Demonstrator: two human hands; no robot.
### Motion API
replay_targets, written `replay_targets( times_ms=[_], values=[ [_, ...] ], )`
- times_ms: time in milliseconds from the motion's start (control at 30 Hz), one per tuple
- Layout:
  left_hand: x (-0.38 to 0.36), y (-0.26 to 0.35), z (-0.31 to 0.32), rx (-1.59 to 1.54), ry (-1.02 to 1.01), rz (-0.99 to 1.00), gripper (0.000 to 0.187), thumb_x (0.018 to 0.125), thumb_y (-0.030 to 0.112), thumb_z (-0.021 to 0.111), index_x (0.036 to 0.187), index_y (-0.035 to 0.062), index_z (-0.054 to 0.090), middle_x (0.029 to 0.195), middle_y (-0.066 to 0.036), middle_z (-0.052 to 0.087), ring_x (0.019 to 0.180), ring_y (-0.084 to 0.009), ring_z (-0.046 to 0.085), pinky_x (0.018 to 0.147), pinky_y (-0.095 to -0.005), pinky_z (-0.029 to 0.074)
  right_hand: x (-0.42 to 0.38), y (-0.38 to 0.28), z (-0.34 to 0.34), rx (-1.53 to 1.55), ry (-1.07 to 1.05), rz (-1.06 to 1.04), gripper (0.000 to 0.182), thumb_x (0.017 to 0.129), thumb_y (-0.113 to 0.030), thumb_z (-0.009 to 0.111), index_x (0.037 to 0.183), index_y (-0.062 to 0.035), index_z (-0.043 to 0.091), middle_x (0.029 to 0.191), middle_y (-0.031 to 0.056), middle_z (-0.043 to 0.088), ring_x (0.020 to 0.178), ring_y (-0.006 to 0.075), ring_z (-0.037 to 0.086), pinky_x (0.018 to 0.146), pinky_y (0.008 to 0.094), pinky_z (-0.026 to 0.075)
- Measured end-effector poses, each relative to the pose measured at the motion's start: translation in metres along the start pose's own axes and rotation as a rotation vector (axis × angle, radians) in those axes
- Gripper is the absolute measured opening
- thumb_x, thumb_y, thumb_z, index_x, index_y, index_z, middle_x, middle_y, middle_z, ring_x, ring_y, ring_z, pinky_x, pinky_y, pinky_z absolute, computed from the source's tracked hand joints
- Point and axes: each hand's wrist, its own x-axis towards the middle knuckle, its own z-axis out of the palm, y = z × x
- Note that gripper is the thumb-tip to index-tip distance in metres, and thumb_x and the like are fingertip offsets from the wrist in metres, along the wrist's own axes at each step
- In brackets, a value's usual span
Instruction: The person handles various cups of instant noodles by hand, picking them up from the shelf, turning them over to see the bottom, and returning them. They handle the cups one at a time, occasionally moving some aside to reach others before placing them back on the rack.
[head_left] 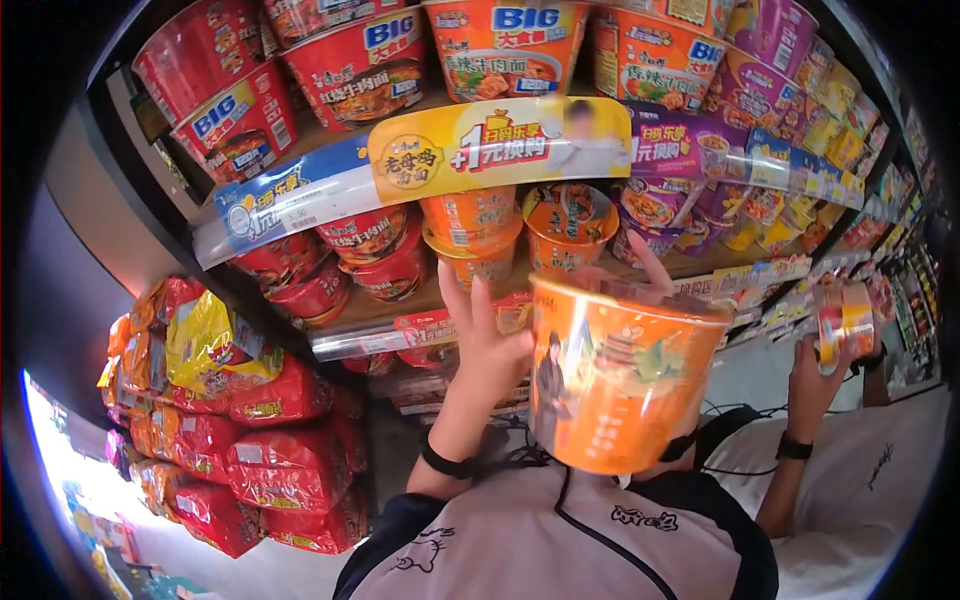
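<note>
A large orange instant noodle cup (625, 385) in shiny clear wrap is held up, slightly tilted, in front of my chest. My right hand (651, 264) is behind it and mostly hidden; one finger shows above the rim, and the wrist with a dark band shows below. At the cup's left side is my left hand (490, 340), two fingers stretched upward and apart, its inner edge overlapping the cup in this view. Just beyond my hands, smaller orange noodle cups (470, 225) are stacked on the shelf.
Red noodle cups (355, 70) fill the upper shelf, behind a yellow price strip (500, 145). Red noodle packs (285, 465) are piled at left. On the right, another person's hand (815, 375) holds a noodle cup (845, 320).
</note>
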Motion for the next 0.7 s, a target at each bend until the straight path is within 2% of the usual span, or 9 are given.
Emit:
replay_targets(
  times_ms=[33, 100, 200, 233, 333, 367, 500, 600, 700],
  values=[
    [0.003, 0.000, -0.002, 0.048, -0.048, -0.019, 0.059, 0.085, 0.032, 0.058, 0.138, 0.0241, 0.033, 0.147, -0.023, 0.013, 0.134, -0.0455, 0.015, 0.105, -0.0582, 0.017, 0.004, 0.002, 0.003, 0.186, 0.032, -0.016, 0.045, 0.088, -0.029, 0.057, 0.121, 0.0000, 0.045, 0.118, 0.0191, 0.053, 0.106, 0.0249, 0.055, 0.084, 0.0388, 0.048],
    [0.011, -0.012, -0.006, 0.290, -0.080, 0.260, 0.046, 0.076, 0.014, 0.064, 0.120, 0.0192, 0.053, 0.141, -0.016, 0.032, 0.130, -0.0423, 0.026, 0.103, -0.0584, 0.021, 0.014, 0.001, -0.004, 0.068, -0.068, -0.137, 0.050, 0.087, -0.029, 0.060, 0.124, -0.0005, 0.043, 0.124, 0.0199, 0.050, 0.111, 0.0259, 0.053, 0.087, 0.0402, 0.048],
    [0.018, -0.019, -0.017, 0.395, -0.195, 0.106, 0.043, 0.073, 0.007, 0.064, 0.114, 0.0183, 0.057, 0.139, -0.016, 0.035, 0.129, -0.0393, 0.030, 0.101, -0.0599, 0.024, 0.021, 0.002, -0.034, -0.451, -0.246, -0.484, 0.093, 0.064, -0.024, 0.082, 0.137, -0.0063, 0.026, 0.144, 0.0175, 0.025, 0.130, 0.0310, 0.033, 0.100, 0.0495, 0.038],
    [0.016, -0.031, -0.014, 0.367, -0.089, 0.104, 0.053, 0.072, 0.003, 0.065, 0.122, 0.0140, 0.052, 0.137, -0.017, 0.037, 0.127, -0.0382, 0.033, 0.101, -0.0559, 0.028, 0.022, 0.003, -0.031, -0.415, -0.135, -0.471, 0.107, 0.046, -0.017, 0.091, 0.134, -0.0084, 0.031, 0.145, 0.0160, 0.023, 0.129, 0.0313, 0.035, 0.099, 0.0508, 0.039],
    [0.021, -0.046, -0.010, 0.219, 0.012, -0.139, 0.063, 0.072, 0.004, 0.067, 0.130, 0.0068, 0.041, 0.137, -0.018, 0.036, 0.126, -0.0382, 0.035, 0.102, -0.0489, 0.030, 0.032, 0.011, -0.025, -0.542, 0.078, -0.600, 0.105, 0.046, -0.021, 0.090, 0.133, -0.0109, 0.031, 0.144, 0.0127, 0.027, 0.127, 0.0293, 0.036, 0.104, 0.0468, 0.034],
    [0.025, -0.046, -0.013, 0.307, -0.064, -0.206, 0.078, 0.073, 0.011, 0.072, 0.136, -0.0003, 0.027, 0.138, -0.022, 0.034, 0.124, -0.0385, 0.036, 0.102, -0.0429, 0.032, 0.039, 0.012, -0.028, -0.529, 0.035, -0.636, 0.099, 0.049, -0.010, 0.087, 0.132, -0.0139, 0.032, 0.145, 0.0099, 0.026, 0.127, 0.0270, 0.037, 0.104, 0.0449, 0.036],
    [0.028, -0.071, -0.002, 0.182, -0.061, -0.410, 0.101, 0.066, 0.022, 0.080, 0.139, -0.0040, 0.016, 0.136, -0.026, 0.034, 0.123, -0.0399, 0.039, 0.099, -0.0419, 0.036, 0.073, 0.021, -0.035, -0.626, 0.125, -0.669, 0.095, 0.051, -0.003, 0.086, 0.130, -0.0091, 0.032, 0.130, 0.0113, 0.039, 0.115, 0.0238, 0.046, 0.098, 0.0386, 0.041],
    [0.033, -0.079, 0.006, 0.123, -0.003, -0.435, 0.104, 0.063, 0.024, 0.081, 0.140, -0.0029, 0.016, 0.132, -0.027, 0.039, 0.119, -0.0399, 0.042, 0.097, -0.0423, 0.038, 0.106, 0.028, -0.035, -0.567, 0.182, -0.629, 0.095, 0.051, -0.001, 0.085, 0.129, -0.0062, 0.031, 0.123, 0.0113, 0.044, 0.115, 0.0233, 0.046, 0.098, 0.0368, 0.041],
    [0.038, -0.072, 0.010, 0.167, -0.002, -0.436, 0.106, 0.061, 0.025, 0.083, 0.139, -0.0025, 0.018, 0.127, -0.027, 0.045, 0.114, -0.0397, 0.047, 0.095, -0.0424, 0.040, 0.128, 0.037, -0.046, -0.955, 0.173, -0.718, 0.090, 0.060, -0.003, 0.082, 0.132, -0.0021, 0.029, 0.124, 0.0128, 0.045, 0.116, 0.0221, 0.045, 0.097, 0.0347, 0.039]
  ],
)
